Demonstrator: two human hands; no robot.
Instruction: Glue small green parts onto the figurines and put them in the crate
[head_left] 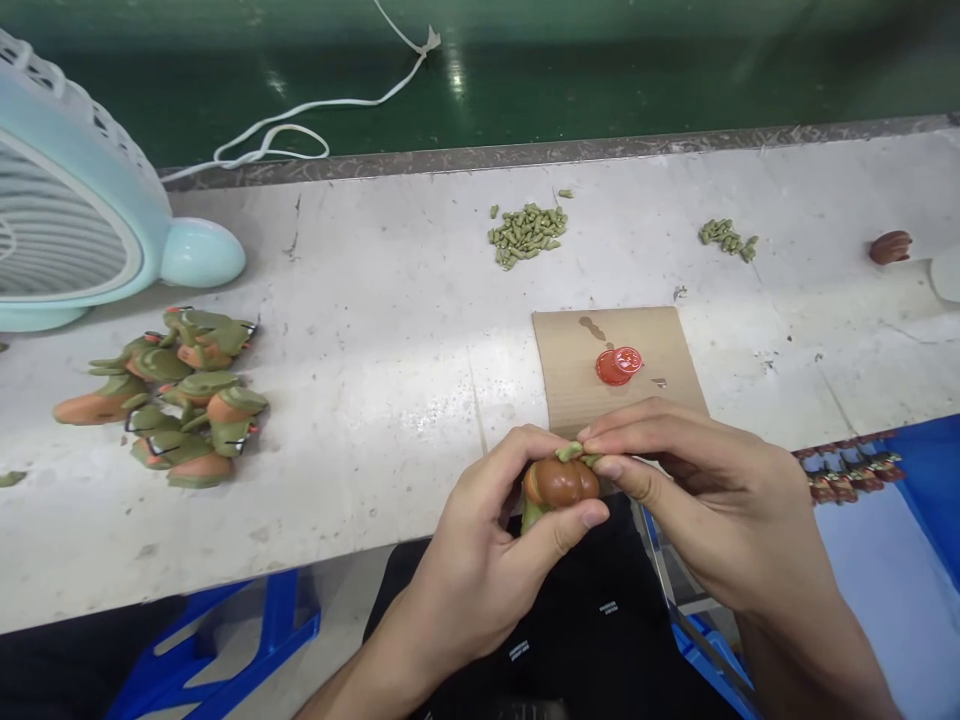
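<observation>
My left hand [499, 545] is closed around a small toy figure [562, 484] with a glossy brown rounded part and some green below. At the figure's upper edge, the fingertips of my right hand [690, 490] pinch a small green piece [571, 452]; its far end is hidden by the fingers. My left index finger reaches close to that piece. Just beyond my hands lies a piece of brown cardboard [562, 365] with a glossy red lid-like disc and a red puddle [616, 367] on it.
Green-and-orange toy figures [191, 400] are heaped at left, near a pale blue fan [150, 190]. Small green pieces [527, 234] form a pile at the back, with a smaller pile [726, 238] to its right. A brown part [890, 248] lies far right. Several dark figures [847, 470] sit below the table edge.
</observation>
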